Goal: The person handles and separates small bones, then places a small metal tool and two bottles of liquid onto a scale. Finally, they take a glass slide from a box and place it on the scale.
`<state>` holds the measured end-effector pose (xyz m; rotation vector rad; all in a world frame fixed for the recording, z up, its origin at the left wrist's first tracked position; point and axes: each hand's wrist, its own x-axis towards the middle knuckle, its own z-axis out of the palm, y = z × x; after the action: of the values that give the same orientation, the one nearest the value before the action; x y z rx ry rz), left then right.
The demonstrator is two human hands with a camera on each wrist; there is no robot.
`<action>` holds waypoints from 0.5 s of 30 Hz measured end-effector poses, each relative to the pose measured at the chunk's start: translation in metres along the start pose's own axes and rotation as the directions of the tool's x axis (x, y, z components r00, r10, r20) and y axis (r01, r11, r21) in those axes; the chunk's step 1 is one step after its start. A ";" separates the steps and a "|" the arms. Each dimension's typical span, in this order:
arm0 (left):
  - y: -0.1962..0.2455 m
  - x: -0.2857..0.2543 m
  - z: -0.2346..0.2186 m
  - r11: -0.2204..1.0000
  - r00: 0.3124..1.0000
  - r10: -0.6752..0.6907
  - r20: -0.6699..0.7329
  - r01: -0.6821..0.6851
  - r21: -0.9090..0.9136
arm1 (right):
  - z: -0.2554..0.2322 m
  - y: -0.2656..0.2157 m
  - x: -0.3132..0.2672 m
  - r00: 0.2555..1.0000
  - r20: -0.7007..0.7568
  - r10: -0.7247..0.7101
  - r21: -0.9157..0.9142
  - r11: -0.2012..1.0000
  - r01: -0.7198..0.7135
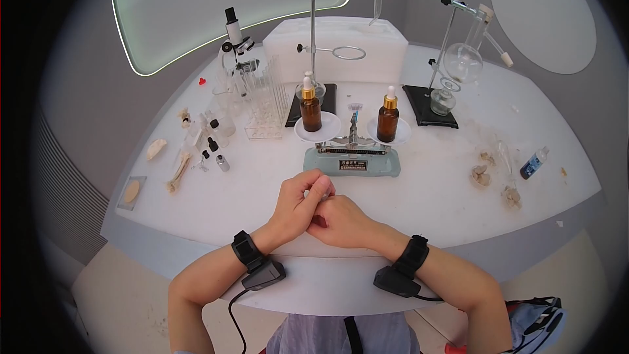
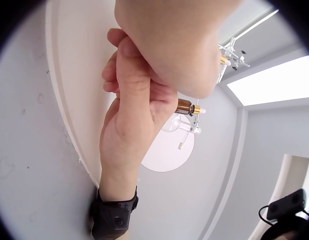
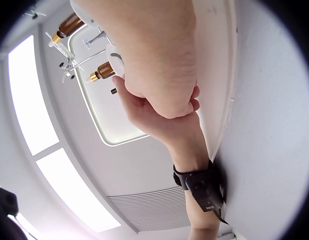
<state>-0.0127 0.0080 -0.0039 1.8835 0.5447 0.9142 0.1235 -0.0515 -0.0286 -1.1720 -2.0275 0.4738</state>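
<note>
dropper bottles (image 1: 388, 126): glossy glass | balance base (image 1: 321, 163): smooth, painted-looking metal | stand rod (image 1: 313, 29): shiny metal | tabletop (image 1: 255, 157): smooth

Overhead panels (image 3: 34, 95) glare white in both wrist views — bright, soft light — while every picture bows toward blackened corners.

Left hand (image 1: 296, 206) clasped round right hand (image 1: 347, 223), 2 forearms (image 1: 213, 270) angled inward

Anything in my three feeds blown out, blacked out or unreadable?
Head: black rounded surround; left hand and right hand look sharp, but small print on the balance label is unreadable. Left wrist: black corners, bright panel blown white at upper right. Right wrist: black corners, two light panels blown out at left.
</note>
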 end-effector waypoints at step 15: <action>-0.001 0.000 0.001 0.999 1.000 0.009 0.004 -0.009 -0.038 | -0.001 0.001 0.000 1.000 0.004 -0.008 0.011 1.000 0.008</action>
<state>-0.0114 0.0078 -0.0051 1.8552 0.5133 0.9199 0.1246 -0.0513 -0.0290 -1.1573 -2.0302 0.4833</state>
